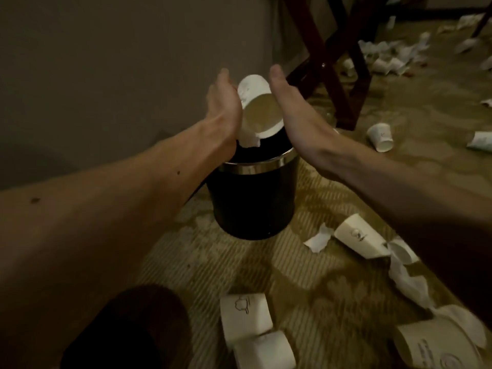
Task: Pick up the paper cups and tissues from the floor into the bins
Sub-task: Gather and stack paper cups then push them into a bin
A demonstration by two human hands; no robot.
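A dim room: ribbed, patterned carpet [306,275], a plain grey wall [106,62] and dark wooden furniture legs [343,75]. Over the mouth of the black bin [253,198] we have a paper cup [259,107] sandwiched between our palms, its open end tipped toward us. A wad of tissue [249,137] hangs under it, just above the bin's rim. Our left hand [223,102] and right hand [290,110] are both flat with the fingers straight, pressing the cup from either side and not curling round it.

We judge the cup very light and thin-walled. It should be stiffest at the rolled lip and the base and easy to crush mid-wall, so those ends are the safer hold, and pressed flat-handed like this it could slip. Tissue is soft and nearly weightless, best pinched or bunched against a cup.

We count one bin and one cup held. Five more cups lie on the near carpet:
- two bottom cups [246,315] touching each other
- a side-lying cup [359,239] right of the bin
- a crushed cup [403,251] against it
- a corner cup [431,344]

Two further cups [379,137] lie beyond our right forearm. Loose tissue comes to a small scrap [319,238] and a long crumpled strip [407,283]. The far heap [391,54] is too blurred to count
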